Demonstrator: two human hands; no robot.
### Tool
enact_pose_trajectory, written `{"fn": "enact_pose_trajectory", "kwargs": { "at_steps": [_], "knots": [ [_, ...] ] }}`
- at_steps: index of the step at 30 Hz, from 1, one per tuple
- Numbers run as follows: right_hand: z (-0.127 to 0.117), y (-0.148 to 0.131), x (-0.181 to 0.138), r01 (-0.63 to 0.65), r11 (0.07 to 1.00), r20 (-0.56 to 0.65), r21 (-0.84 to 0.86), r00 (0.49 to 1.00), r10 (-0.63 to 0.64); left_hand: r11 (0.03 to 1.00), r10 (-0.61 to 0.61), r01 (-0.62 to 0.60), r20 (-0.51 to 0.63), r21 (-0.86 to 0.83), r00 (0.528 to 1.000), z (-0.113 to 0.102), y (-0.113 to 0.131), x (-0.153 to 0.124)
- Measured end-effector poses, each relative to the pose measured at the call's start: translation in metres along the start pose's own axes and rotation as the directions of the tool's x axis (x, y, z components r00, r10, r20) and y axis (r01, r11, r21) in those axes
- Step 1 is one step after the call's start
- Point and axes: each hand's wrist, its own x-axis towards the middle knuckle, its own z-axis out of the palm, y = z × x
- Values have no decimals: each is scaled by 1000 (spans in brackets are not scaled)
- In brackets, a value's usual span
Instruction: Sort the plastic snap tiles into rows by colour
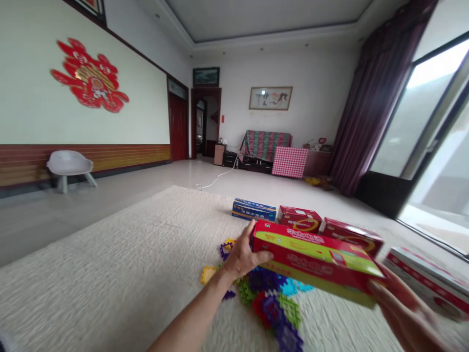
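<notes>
Between my two hands hangs a long red and yellow-green carton (315, 252), held above the carpet and slightly tilted. My left hand (244, 252) grips its left end, thumb across the front face. At the other end my right hand (397, 293) is closed around the lower right corner, some of its fingers hidden by the box. Below the carton lies a loose heap of colourful interlocking foam-like pieces (282, 322) in purple, green, yellow, red and blue, partly covered by my left forearm and the box.
Behind the carton stand a blue box (253, 209), a red box (299, 219) and a longer red box (351, 234). A white and red box (428, 281) sits at the right. All rest around a beige textured carpet (120, 264). A small white chair (70, 165) stands far left.
</notes>
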Motion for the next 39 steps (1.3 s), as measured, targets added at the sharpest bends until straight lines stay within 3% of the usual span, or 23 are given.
{"fn": "enact_pose_trajectory", "kwargs": {
  "at_steps": [4, 8, 10, 14, 16, 20, 21, 23, 25, 28, 33, 39],
  "knots": [
    [112, -13, 25, 96, 995, 103, -12, 990, -95, 998, -70, 69, -200, -13, 977, -82, -8, 11],
    [214, 9, 61, 280, 947, 244, -156, 940, -238, 978, -124, 184, -430, 101, 894, -165, -37, 17],
    [258, 26, 74, 285, 931, 304, -227, 929, -210, 944, -196, 301, -508, 134, 839, -200, -57, 20],
    [320, 53, 85, 256, 894, 351, -368, 928, -121, 886, -187, 380, -544, 266, 818, -251, -89, 28],
    [337, 63, 84, 248, 883, 368, -399, 925, -93, 824, -179, 439, -572, 357, 801, -266, -96, 31],
    [348, 78, 82, 198, 832, 351, -518, 936, -4, 534, -79, 654, -739, 536, 670, -273, -96, 31],
    [349, 81, 82, 183, 811, 344, -556, 939, 24, 468, -47, 683, -755, 561, 654, -271, -96, 29],
    [349, 84, 85, 168, 766, 358, -621, 930, 87, 394, -48, 694, -740, 603, 671, -264, -99, 25],
    [352, 84, 90, 186, 731, 413, -657, 900, 141, 360, -84, 687, -711, 632, 698, -259, -105, 25],
    [362, 81, 99, 238, 698, 477, -675, 863, 167, 318, -85, 697, -713, 643, 696, -259, -115, 33],
    [385, 77, 115, 300, 678, 516, -671, 846, 137, 282, -82, 739, -752, 612, 654, -278, -130, 64],
    [411, 85, 137, 315, 678, 530, -664, 838, 129, 288, -90, 730, -741, 620, 665, -295, -155, 108]
  ]
}}
